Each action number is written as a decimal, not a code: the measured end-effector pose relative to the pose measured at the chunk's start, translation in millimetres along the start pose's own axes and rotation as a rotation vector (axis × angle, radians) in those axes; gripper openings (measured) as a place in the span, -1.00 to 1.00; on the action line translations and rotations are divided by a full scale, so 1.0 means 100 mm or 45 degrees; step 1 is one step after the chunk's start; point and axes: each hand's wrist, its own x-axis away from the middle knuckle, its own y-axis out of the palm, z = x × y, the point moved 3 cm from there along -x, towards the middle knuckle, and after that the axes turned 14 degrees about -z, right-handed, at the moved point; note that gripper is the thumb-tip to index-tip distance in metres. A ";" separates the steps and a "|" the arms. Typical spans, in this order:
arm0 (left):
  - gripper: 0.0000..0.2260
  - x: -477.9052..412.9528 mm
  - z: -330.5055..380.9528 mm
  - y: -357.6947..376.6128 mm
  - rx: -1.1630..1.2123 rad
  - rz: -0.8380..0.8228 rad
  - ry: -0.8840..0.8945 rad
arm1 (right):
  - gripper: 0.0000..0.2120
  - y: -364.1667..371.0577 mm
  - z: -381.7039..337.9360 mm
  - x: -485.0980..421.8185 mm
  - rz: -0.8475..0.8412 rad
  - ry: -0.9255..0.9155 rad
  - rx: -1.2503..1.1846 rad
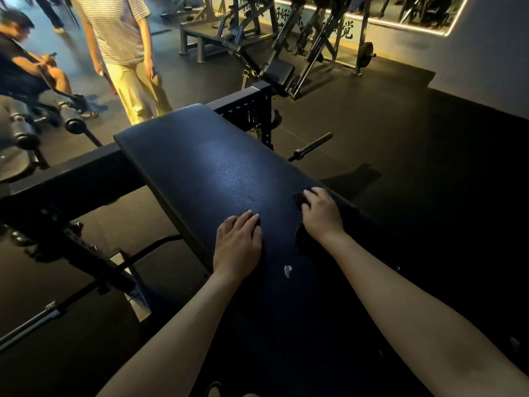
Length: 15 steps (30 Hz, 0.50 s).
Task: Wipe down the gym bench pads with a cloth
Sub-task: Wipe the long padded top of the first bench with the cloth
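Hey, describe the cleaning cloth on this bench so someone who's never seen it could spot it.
Start from the long dark bench pad running up the middle of the view. Near its right edge, the right hand curls over a dark crumpled cloth. Unlike the smooth pad and the empty left hand, it is wrinkled fabric, almost black.

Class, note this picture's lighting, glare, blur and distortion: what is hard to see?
Head view: dim overall; bluish glare on the pad; warm strip light at top right; people top left blurred; the dark cloth under the right hand almost lost in shadow; wide-angle bending at the edges.
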 end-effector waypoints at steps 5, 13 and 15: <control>-0.60 -0.09 0.10 -0.01 -0.012 0.016 -0.063 | -0.70 0.32 -0.46 0.15 -0.261 -0.474 -0.020; -0.59 -0.26 0.26 0.05 -0.070 -0.043 0.011 | -0.63 -0.10 0.16 -0.23 -0.056 -0.052 0.018; -0.59 -0.28 0.27 0.06 -0.064 -0.047 -0.017 | -0.62 -0.06 0.08 -0.20 -0.057 -0.046 -0.019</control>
